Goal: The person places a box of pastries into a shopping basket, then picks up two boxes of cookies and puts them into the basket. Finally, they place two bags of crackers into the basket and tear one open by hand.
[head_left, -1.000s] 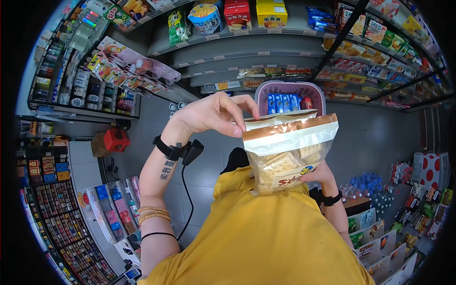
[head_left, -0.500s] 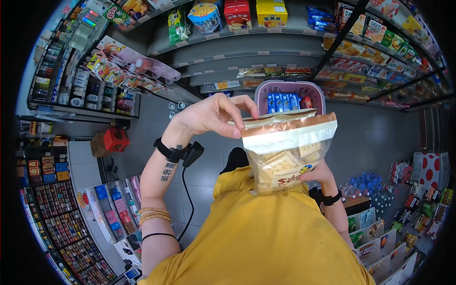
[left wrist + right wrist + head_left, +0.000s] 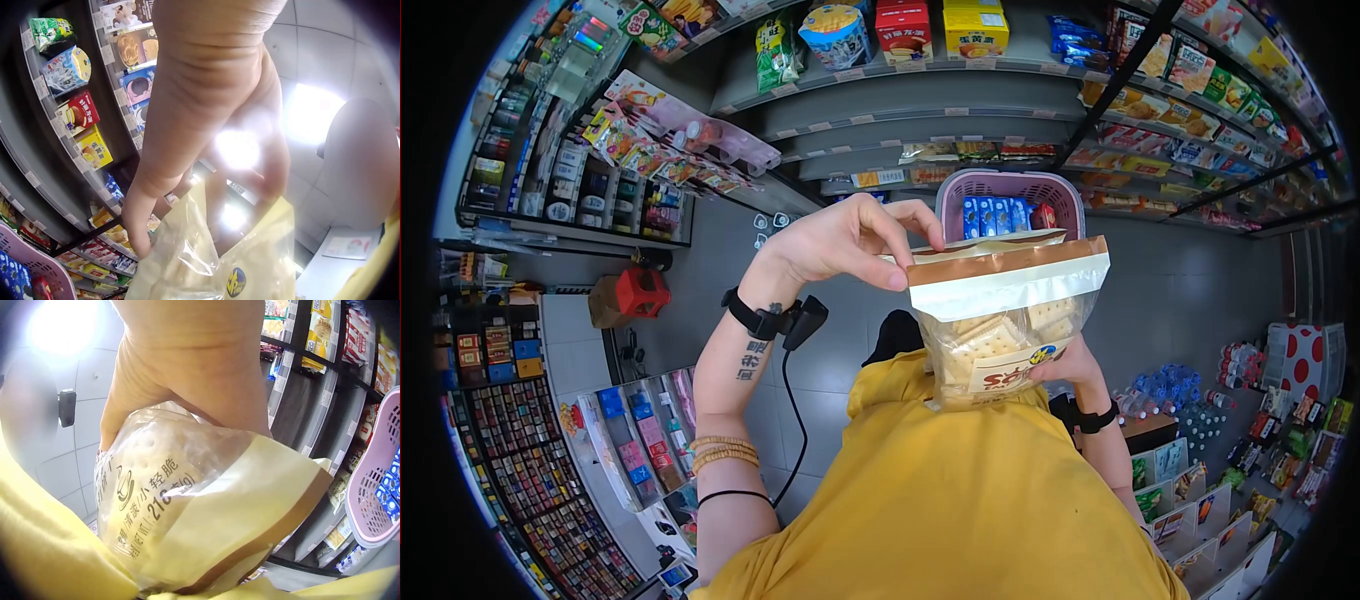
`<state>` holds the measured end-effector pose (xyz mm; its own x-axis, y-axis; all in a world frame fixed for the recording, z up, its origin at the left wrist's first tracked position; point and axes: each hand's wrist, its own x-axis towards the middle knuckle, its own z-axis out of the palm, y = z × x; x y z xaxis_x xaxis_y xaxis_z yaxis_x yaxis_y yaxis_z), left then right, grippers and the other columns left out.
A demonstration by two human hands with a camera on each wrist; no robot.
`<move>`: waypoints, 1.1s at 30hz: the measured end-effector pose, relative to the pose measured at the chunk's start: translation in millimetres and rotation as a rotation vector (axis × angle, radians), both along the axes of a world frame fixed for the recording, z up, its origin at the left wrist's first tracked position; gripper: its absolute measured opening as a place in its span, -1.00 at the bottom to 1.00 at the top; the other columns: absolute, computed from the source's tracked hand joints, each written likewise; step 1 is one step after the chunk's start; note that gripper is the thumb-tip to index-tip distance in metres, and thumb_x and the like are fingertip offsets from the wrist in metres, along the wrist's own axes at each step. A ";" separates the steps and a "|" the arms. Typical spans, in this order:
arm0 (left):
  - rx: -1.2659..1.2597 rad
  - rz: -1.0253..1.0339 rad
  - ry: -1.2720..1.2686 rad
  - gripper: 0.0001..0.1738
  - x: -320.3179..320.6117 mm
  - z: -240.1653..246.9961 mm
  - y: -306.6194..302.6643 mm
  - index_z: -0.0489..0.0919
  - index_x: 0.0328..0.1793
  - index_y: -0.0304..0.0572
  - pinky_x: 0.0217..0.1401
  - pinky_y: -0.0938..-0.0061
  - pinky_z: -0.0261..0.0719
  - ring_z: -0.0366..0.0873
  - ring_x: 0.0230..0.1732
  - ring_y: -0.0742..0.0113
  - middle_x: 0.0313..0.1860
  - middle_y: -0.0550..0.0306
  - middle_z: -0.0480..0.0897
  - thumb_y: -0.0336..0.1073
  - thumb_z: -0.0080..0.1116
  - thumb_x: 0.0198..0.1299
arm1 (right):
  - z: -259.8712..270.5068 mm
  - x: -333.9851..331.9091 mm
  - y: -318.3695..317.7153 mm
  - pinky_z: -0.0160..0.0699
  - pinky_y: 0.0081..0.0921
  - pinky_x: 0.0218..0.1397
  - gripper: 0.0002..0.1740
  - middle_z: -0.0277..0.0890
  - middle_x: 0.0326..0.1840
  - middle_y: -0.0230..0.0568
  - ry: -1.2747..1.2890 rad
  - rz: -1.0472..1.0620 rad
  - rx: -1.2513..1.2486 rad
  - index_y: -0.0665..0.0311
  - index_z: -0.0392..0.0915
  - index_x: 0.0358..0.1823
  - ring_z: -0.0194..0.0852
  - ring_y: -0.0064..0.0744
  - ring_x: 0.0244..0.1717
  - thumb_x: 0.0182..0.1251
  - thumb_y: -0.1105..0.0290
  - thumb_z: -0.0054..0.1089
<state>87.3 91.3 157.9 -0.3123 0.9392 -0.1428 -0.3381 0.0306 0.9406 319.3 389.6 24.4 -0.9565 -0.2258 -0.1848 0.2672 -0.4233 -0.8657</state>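
A clear bag of square crackers (image 3: 985, 345) with a brown and white top band is held upright before the yellow shirt. The left hand (image 3: 855, 240) pinches its upper left corner between thumb and fingers; a second brown-edged layer shows behind the front band. Lower on the right side, the right hand (image 3: 1070, 365) grips the bag, thumb on the front, other fingers hidden. In the left wrist view the left hand (image 3: 209, 106) reaches down to the bag (image 3: 250, 262). The right wrist view shows the right hand (image 3: 194, 362) around the printed bag (image 3: 187, 500).
Beyond the bag stands a pink basket (image 3: 1065, 190) with blue packs (image 3: 995, 215) and a red item. Shelves (image 3: 830, 125) with snacks curve behind it. A red stool (image 3: 643, 292) is at the left, bottles (image 3: 1170, 390) at the right. A black cable (image 3: 800, 430) hangs from the left wrist.
The bag's front tilts very slightly, and the surroundings shift a little in the head view. Both hands keep their hold in nearly the same place.
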 end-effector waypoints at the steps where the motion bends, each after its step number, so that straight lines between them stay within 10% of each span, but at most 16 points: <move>1: 0.005 0.000 0.002 -0.83 -0.3 -0.1 0.0 0.83 -0.33 -0.17 0.48 0.21 0.31 0.44 0.31 0.11 0.15 -0.04 0.59 -0.36 0.64 -0.05 | 0.8 -0.1 -0.2 0.38 -0.34 0.47 0.20 0.44 0.43 -0.14 0.000 0.003 -0.001 0.38 0.18 0.53 0.39 -0.35 0.43 -0.20 0.46 0.76; 27: 0.064 -0.017 0.020 -0.74 -8.4 -2.6 6.4 0.83 -0.11 -0.14 0.51 0.10 0.38 0.46 0.37 0.02 0.05 0.05 0.59 -0.44 0.57 0.03 | 0.1 -4.0 2.0 0.37 -0.35 0.47 0.19 0.44 0.43 -0.14 -0.007 0.003 -0.020 0.39 0.18 0.53 0.40 -0.36 0.43 -0.19 0.46 0.74; 33: 0.074 -0.024 0.089 -0.88 -9.4 4.4 13.0 0.78 -0.33 -0.10 0.52 -0.06 0.32 0.61 -0.05 0.29 -0.33 0.19 0.67 -0.42 0.57 0.03 | 3.0 -6.0 1.4 0.37 -0.35 0.47 0.17 0.45 0.43 -0.13 0.002 0.016 -0.019 0.41 0.20 0.52 0.40 -0.35 0.42 -0.19 0.46 0.73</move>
